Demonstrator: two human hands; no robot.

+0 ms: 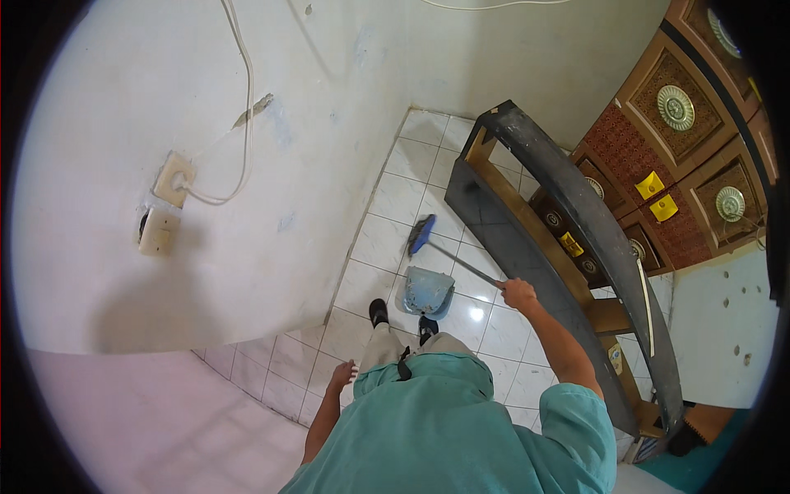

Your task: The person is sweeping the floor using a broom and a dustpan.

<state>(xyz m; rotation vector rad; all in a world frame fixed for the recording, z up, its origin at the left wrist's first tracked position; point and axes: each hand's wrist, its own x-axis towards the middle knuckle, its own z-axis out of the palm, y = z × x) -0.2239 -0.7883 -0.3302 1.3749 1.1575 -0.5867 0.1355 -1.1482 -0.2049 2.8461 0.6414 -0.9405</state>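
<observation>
My right hand (518,293) grips the grey handle (464,263) of a broom, its arm stretched forward. The broom's blue head (422,234), with dark bristles, rests on the tiles between the wall and a dark shelf unit. A scuffed light-blue plastic dustpan (429,290) sits just in front of my shoes, closer to me than the broom head. At my left side hangs my left hand (344,373), near my trouser leg, with its fingers loosely bent and nothing seen in them.
A long black-and-brown shelf unit (549,154) lines my right. Behind it stands a brown wooden cabinet (654,117) with round ornaments and yellow handle plates. The left wall (296,197) carries a plugged-in socket (174,179) with a white cable. White tiles (370,241) cover the floor.
</observation>
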